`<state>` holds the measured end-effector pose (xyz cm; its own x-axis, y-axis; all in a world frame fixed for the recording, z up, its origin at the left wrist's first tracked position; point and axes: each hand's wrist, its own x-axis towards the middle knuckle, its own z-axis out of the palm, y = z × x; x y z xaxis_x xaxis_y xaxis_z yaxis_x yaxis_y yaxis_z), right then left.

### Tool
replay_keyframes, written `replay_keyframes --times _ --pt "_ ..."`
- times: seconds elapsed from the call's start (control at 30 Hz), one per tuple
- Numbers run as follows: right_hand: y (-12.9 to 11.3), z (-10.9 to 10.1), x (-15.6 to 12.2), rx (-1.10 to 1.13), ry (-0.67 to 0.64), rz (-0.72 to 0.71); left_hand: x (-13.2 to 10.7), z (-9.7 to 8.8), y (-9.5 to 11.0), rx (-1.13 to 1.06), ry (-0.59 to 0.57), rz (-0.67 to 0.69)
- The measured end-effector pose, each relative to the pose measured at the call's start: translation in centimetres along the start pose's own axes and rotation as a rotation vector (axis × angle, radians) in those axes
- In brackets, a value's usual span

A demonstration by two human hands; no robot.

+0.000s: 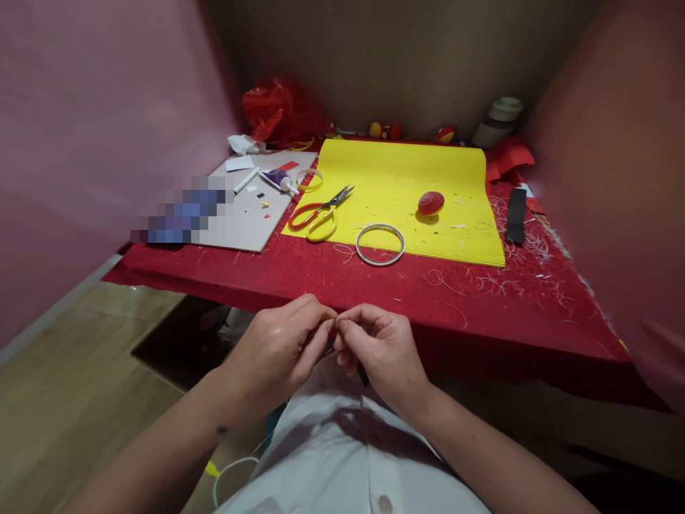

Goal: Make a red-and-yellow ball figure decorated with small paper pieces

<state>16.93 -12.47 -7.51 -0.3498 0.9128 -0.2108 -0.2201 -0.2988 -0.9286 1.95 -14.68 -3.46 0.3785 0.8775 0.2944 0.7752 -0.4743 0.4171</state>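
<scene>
My left hand [292,335] and my right hand [377,343] meet fingertip to fingertip just in front of the table's near edge, above my lap. Both are closed in a pinch. Whatever lies between the fingers is too small or hidden to name; a bit of something dark shows below the right fingers. Beyond them, a silver ring [379,263] rests partly on the yellow corrugated sheet [385,171]. Scissors [326,212] with one red and one yellow handle lie open on that sheet's left side. A red patterned ball-like piece [431,203] sits farther right.
Left on the red-covered table [321,275] is a grey board [230,232] with a purple glue tube [279,178], a tape roll [310,179] and scraps. A red plastic bag [281,107] and a bottle [497,121] stand behind. A black strip [516,215] and thread bits lie right.
</scene>
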Motion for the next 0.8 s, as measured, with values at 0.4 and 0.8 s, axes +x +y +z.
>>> replay_keyframes --times 0.4,0.8 --pt "-0.46 0.03 -0.12 0.029 0.009 0.03 0.22 -0.02 -0.02 -0.026 0.001 -0.015" --pt "0.28 -0.3 -0.06 -0.034 -0.021 -0.04 0.46 -0.26 0.21 -0.048 -0.011 -0.065"
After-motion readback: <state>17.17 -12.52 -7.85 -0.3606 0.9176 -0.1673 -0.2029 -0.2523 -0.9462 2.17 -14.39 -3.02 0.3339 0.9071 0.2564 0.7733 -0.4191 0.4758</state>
